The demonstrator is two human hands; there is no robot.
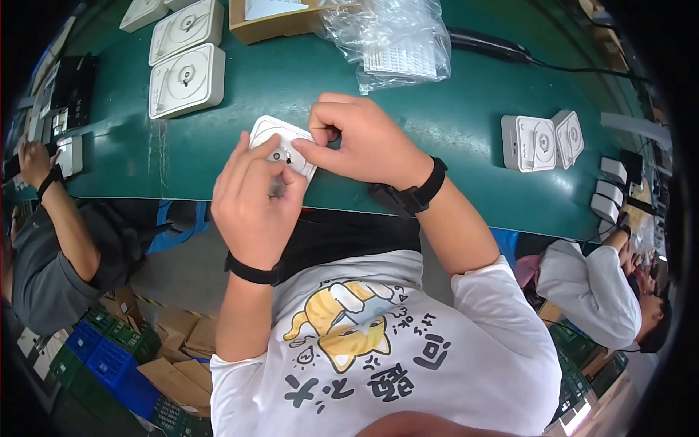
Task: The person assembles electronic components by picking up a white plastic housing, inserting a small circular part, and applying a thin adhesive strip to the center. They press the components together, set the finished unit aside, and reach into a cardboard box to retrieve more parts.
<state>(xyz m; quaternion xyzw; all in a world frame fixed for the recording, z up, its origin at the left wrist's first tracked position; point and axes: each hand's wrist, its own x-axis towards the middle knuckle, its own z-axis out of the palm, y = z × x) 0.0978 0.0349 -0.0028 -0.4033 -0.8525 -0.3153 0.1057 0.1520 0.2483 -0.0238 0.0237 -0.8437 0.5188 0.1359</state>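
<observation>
A white, square device with a round dial-like recess [271, 127] lies on the green table in front of me, partly covered by both hands. My left hand [251, 200] grips it along its left and near sides, one fingertip resting on its face beside the small round hub. At the device's right edge, my right hand [360, 138] is closed, fingers curled in and thumb reaching over the face. Whatever lies between the right thumb and fingers is too small or hidden to make out.
Similar white devices [187, 80] stand at far left, and two more [535, 142] at right. Beyond my hands are a cardboard box [280, 28], a clear plastic bag with white parts [404, 54] and a black corded tool [488, 44]. Co-workers sit on both sides.
</observation>
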